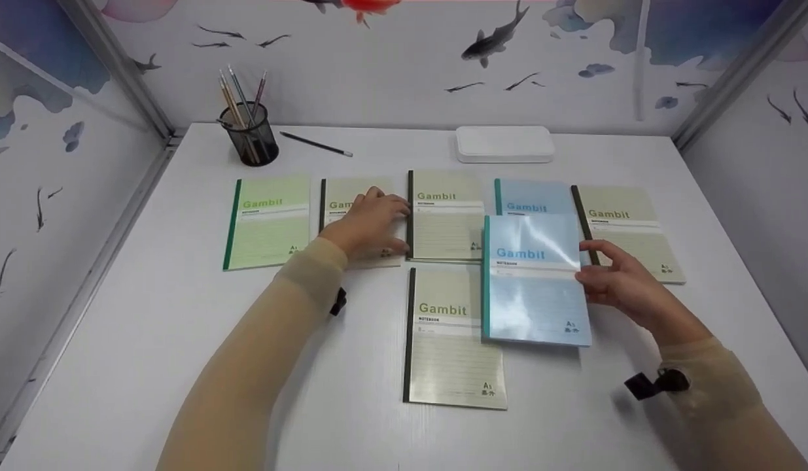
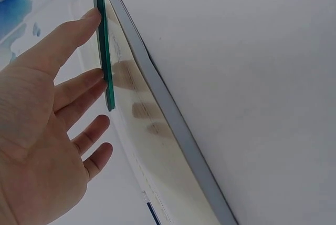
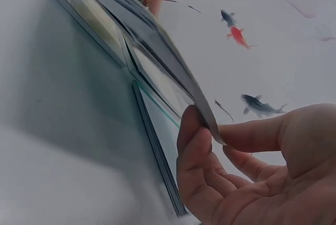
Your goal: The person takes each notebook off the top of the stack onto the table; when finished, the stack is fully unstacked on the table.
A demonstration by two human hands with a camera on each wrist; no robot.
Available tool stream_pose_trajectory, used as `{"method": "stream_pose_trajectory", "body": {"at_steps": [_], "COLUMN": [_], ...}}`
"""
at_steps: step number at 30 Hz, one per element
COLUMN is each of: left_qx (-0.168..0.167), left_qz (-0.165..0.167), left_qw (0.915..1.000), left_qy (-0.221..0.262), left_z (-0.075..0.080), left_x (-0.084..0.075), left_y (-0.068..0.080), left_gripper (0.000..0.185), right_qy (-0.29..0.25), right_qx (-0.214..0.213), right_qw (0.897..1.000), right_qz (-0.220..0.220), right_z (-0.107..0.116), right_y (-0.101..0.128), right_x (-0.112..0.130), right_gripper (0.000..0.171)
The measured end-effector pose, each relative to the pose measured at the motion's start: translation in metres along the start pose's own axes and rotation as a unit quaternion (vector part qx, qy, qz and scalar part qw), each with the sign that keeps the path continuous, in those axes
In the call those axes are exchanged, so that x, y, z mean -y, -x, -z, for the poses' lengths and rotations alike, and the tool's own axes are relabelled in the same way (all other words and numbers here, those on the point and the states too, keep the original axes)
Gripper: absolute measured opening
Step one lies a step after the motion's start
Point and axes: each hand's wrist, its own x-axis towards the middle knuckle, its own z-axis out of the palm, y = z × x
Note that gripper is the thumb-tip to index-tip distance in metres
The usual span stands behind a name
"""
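Note:
My right hand (image 1: 623, 284) pinches a blue Gambit notebook (image 1: 534, 301) by its right edge between thumb and fingers. This notebook is lifted and covers the lower part of another blue notebook (image 1: 534, 196) and the corner of a lower olive notebook (image 1: 449, 366). In the right wrist view the pages of the held notebook (image 3: 152, 41) hang slightly fanned. Over an olive notebook (image 1: 332, 216) second from left reaches my left hand (image 1: 371, 226). Its fingertips touch the spine of the middle olive notebook (image 1: 446, 229). The left wrist view shows the thumb and fingers (image 2: 79, 88) against the spine, not wrapped round it.
A green notebook (image 1: 273, 229) lies at the row's left end, and an olive one (image 1: 629, 229) at its right end. Behind the row are a black mesh cup (image 1: 256, 144) holding pencils, a loose dark pencil (image 1: 315, 144) and a white case (image 1: 505, 144). Printed walls (image 1: 390, 78) enclose the table.

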Motion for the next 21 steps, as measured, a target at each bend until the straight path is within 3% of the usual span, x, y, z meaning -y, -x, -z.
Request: {"method": "stream_pose_trajectory", "body": {"at_steps": [14, 21], "left_qx": [0.002, 0.001], "left_qz": [-0.004, -0.001], "left_qw": [1.0000, 0.9999], "left_qy": [0.000, 0.014], "left_z": [0.001, 0.003], "left_x": [0.000, -0.003], "left_y": [0.004, 0.004], "left_gripper": [0.077, 0.078], "right_qy": [0.015, 0.047], "right_qx": [0.107, 0.097], "right_qw": [0.994, 0.993], "right_qz": [-0.013, -0.055], "right_z": [0.027, 0.025], "right_y": [0.042, 0.053], "right_x": [-0.023, -0.028], "right_gripper": [0.050, 0.051]}}
